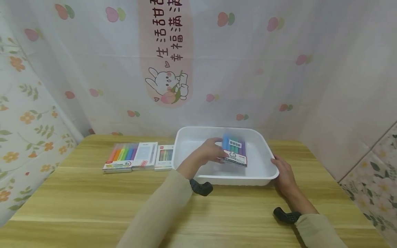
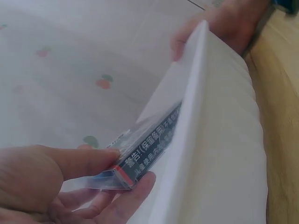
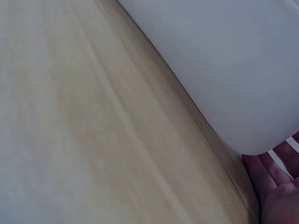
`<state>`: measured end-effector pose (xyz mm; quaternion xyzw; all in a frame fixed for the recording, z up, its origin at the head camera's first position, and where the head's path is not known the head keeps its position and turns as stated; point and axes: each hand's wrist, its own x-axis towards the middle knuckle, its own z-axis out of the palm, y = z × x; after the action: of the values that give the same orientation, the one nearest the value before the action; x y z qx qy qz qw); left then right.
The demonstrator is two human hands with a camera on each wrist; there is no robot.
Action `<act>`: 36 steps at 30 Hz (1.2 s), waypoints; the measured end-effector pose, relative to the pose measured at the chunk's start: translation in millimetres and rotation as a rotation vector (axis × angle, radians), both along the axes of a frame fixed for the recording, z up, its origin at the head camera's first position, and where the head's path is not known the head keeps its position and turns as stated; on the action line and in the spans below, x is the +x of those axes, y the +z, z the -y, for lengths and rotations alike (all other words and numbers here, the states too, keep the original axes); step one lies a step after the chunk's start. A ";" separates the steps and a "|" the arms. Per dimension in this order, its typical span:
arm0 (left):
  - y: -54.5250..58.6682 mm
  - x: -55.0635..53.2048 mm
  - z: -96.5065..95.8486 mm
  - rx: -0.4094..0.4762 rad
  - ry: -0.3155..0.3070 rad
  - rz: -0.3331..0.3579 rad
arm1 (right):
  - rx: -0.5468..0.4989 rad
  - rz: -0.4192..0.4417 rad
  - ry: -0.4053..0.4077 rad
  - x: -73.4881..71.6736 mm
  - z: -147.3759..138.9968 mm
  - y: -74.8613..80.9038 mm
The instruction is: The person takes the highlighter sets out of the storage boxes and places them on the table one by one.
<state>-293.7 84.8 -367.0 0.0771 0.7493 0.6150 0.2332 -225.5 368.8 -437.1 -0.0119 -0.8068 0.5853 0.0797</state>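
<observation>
My left hand (image 1: 210, 151) pinches the side of a clear pack of markers (image 1: 234, 159) with blue, green and purple pens, tilted inside the white plastic tray (image 1: 229, 179). In the left wrist view, the thumb lies on one side of the dark printed end of the pack (image 2: 148, 151) and fingers lie on the other, close by the tray wall (image 2: 219, 130). My right hand (image 1: 284, 174) grips the tray's right front corner, its thumb at the rim. The right wrist view shows part of that hand (image 3: 275, 179) against the tray's rounded outer corner (image 3: 243, 112).
Left of the tray lie a pack of rainbow-coloured highlighters (image 1: 122, 156), a white and pale blue box (image 1: 144, 155) and a white box with coloured pens (image 1: 163, 157), side by side. All rest on a wood-grain table (image 1: 93, 206), with a patterned curtain (image 1: 217, 69) behind.
</observation>
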 end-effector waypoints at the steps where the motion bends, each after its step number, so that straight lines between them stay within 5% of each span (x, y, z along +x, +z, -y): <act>1: 1.0 1.2 2.7 0.019 0.007 -0.001 | 0.015 0.000 0.001 -0.1 -0.5 0.5; 13: 9.6 13.8 40.8 0.130 0.026 -0.056 | 0.046 -0.017 0.024 -2.3 -2.9 2.4; 27: 27.5 31.3 107.5 0.084 0.022 -0.152 | 0.054 -0.002 0.011 -2.5 -0.7 -1.0; 36: 31.9 39.3 147.6 0.133 0.077 -0.164 | 0.039 -0.035 0.018 -3.4 -3.0 -2.8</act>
<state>-254.4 -62.8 -335.1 0.1137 0.7257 0.6636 0.1415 -228.9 371.8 -439.9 0.0069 -0.8168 0.5701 0.0886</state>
